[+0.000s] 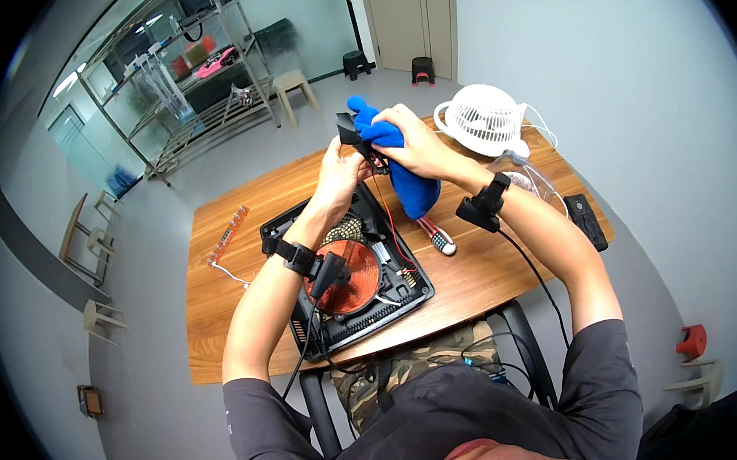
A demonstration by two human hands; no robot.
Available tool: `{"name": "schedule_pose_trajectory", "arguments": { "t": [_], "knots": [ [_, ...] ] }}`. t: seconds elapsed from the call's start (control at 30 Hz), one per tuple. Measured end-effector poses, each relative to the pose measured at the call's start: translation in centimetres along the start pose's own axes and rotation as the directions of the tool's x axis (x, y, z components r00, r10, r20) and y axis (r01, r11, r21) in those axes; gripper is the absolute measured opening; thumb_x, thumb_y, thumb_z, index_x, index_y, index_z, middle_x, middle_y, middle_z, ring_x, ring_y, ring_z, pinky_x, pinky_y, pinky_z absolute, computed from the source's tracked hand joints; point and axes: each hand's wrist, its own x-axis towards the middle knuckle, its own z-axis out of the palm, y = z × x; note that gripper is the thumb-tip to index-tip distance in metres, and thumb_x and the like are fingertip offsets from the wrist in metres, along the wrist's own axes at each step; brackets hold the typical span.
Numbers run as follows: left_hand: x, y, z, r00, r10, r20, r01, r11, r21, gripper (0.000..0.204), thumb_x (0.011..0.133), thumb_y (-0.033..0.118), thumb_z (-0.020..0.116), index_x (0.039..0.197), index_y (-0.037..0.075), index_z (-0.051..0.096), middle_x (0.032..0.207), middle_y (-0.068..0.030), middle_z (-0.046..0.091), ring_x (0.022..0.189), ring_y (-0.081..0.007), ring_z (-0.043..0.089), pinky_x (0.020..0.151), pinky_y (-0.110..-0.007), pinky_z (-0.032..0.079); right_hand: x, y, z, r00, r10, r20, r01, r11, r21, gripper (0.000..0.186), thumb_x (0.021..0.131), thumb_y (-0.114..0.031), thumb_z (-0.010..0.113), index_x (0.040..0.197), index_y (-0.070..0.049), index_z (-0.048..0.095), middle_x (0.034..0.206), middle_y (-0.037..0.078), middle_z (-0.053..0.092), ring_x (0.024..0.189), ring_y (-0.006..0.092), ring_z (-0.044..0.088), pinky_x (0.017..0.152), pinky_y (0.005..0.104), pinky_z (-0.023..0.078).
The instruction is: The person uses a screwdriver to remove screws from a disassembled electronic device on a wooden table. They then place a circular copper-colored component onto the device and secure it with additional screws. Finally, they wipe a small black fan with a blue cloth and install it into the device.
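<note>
Over the far part of the table, my left hand [340, 179] is closed on a black plastic part [348, 128], seemingly a small cooling fan. My right hand [414, 147] grips a blue cloth [417, 192] against that part, and much of the cloth hangs down. Thin red and dark wires [392, 228] run from the part to an opened induction cooker base [423, 287]. In its black casing sits a round copper coil [361, 268], partly hidden by my left wrist and its strapped device. A red-and-white striped tool [441, 241] lies beside the casing, its far end under the cloth.
An orange-white circuit strip [228, 236] with a white wire lies on the table [222, 323] at left. At the far right stand a white fan [482, 120] and a clear plastic bag [524, 172]. A black box-like device [586, 221] rests by the right edge. Cables hang from both wrists.
</note>
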Motion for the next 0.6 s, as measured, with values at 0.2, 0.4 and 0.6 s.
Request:
{"name": "schedule_pose_trajectory", "arguments": {
  "t": [0.2,0.4,0.6],
  "knots": [
    [-0.8,-0.6,-0.7,1.000,-0.024,-0.001,0.024,0.999,0.038,0.034,0.104,0.016,0.063,0.134,0.007,0.049,0.101,-0.0049,0.069,0.087,-0.0120,0.070,0.079,-0.028,0.058,-1.1,0.6,-0.8,0.982,0.101,0.162,-0.085,0.991,-0.101,0.035,0.091,-0.013,0.071,0.124,-0.008,0.062,0.113,0.018,0.060,0.109,0.0389,0.062,0.096,0.0440,0.050],
    [-0.7,0.0,-0.6,0.998,-0.028,-0.056,0.029,1.000,0.010,0.032,0.105,0.017,0.062,0.133,0.008,0.048,0.101,-0.0039,0.069,0.086,-0.0121,0.069,0.080,-0.028,0.059,1.1,-0.2,-2.1,0.983,0.185,-0.014,-0.183,0.959,-0.218,0.035,0.087,-0.015,0.071,0.121,-0.008,0.063,0.110,0.022,0.063,0.107,0.0448,0.063,0.093,0.0493,0.053],
    [0.9,-0.4,-0.7,0.997,-0.035,-0.074,0.036,0.999,0.009,0.050,0.104,0.011,0.062,0.145,0.004,0.033,0.105,-0.0126,0.071,0.087,-0.0179,0.073,0.079,-0.033,0.062,-0.2,-1.6,-0.2,0.994,0.035,0.102,-0.017,0.984,-0.178,0.040,0.086,-0.017,0.073,0.124,-0.006,0.063,0.113,0.021,0.065,0.109,0.0426,0.064,0.096,0.0477,0.052]
  ]
}}
